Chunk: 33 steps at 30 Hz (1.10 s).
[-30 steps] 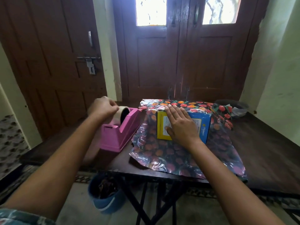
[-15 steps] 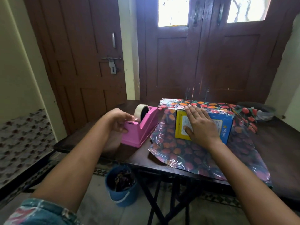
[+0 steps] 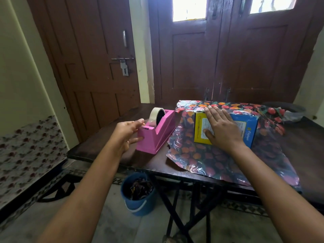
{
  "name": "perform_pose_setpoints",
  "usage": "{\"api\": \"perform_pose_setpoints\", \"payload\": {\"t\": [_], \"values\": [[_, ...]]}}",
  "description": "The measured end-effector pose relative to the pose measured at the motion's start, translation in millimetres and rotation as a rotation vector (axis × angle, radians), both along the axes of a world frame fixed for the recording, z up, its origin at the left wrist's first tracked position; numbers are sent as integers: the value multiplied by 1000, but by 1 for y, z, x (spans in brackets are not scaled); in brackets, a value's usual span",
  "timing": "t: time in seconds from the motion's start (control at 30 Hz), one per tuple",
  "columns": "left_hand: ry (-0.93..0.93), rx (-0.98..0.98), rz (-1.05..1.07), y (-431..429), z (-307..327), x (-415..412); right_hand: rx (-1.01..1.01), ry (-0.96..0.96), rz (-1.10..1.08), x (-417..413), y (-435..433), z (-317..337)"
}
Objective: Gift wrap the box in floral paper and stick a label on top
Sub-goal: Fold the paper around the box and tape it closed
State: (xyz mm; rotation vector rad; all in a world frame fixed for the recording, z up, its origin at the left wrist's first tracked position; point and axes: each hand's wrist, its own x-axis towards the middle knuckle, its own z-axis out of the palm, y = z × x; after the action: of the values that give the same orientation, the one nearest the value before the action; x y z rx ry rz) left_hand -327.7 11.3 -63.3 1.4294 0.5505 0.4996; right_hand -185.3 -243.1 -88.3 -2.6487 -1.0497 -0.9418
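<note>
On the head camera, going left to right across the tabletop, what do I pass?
Left hand → pink tape dispenser → yellow and blue box pressed down by the right hand on the floral paper → dark bowl at the far right corner.

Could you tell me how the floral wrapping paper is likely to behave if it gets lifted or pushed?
The floral paper looks thin and glossy, with crinkled edges, so it would probably flop and crease rather than hold shape. Its shiny surface may slide on the table; the box under the right hand likely pins it for now.
</note>
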Motion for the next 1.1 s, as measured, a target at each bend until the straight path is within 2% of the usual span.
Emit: {"api": "perform_pose_setpoints", "payload": {"t": [0.37, 0.47, 0.73, 0.87, 0.97, 1.1], "values": [[-54, -54, 27, -3, -28, -10, -4, -1, -3, 1, 0, -1], [-46, -17, 30, -1, -32, -10, 1, -2, -2, 0, 0, -1], [2, 312, 86, 4, -35, -7, 2, 9, 2, -1, 0, 0], [209, 591, 143, 12, -34, -9, 1, 17, 7, -2, -1, 1], [291, 508, 145, 12, -37, -24, 0, 22, 1, -3, 0, 2], [-11, 340, -4, -16, -17, -36, 4, 30, -6, -8, 2, 2]]}}
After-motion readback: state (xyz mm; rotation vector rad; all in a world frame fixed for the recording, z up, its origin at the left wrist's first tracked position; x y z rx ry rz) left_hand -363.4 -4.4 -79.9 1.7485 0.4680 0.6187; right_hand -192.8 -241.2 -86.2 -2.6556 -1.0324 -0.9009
